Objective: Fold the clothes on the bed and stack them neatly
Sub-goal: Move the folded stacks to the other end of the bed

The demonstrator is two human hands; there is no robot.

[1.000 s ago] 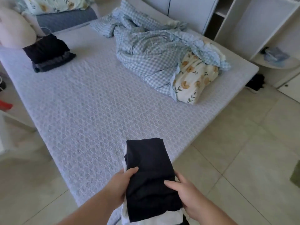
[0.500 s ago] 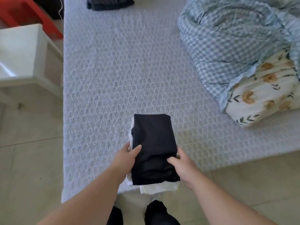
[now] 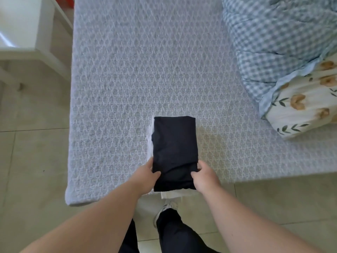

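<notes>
Nearest us stand dark trouser legs (image 3: 175,232) and a pale shoe (image 3: 166,208) on the beige tiled floor (image 3: 32,161). Above them our left hand (image 3: 144,177) and right hand (image 3: 205,177) grip the near corners of a folded black fabric garment (image 3: 175,152), thumbs curled on top. It lies over a folded white cloth garment (image 3: 171,194) whose edges show at its left and near sides; the pair sits at the near edge of the pale blue patterned quilted bed (image 3: 145,70). At the far right we see a bunched blue gingham duvet (image 3: 277,42) with a cream floral pillow (image 3: 306,106) touching it. A white bench (image 3: 23,33) stands far left, beside the bed.
</notes>
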